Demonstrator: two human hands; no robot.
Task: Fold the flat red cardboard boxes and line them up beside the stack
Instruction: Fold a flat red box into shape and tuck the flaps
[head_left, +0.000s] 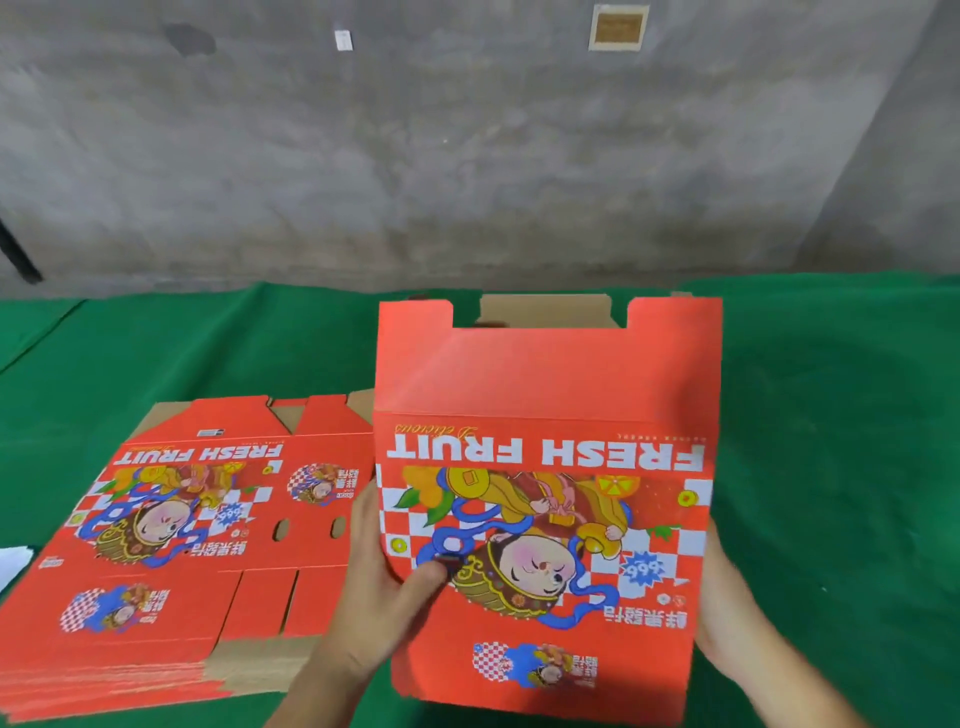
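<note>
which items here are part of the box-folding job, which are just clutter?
Job:
- red box, held between left hand and right hand
- stack of flat red boxes

Lying about:
- white paper, at the left edge
- green table cover

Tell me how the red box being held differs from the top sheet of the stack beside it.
The held box is raised between the left hand and right hand; the top sheet lies flat on the stack, untouched. The held box shows one printed panel with its flap up and brown cardboard behind; the top sheet is spread open, showing several panels and cut flaps. Both carry the same red FRESH FRUIT print, upside down to the camera.
</note>
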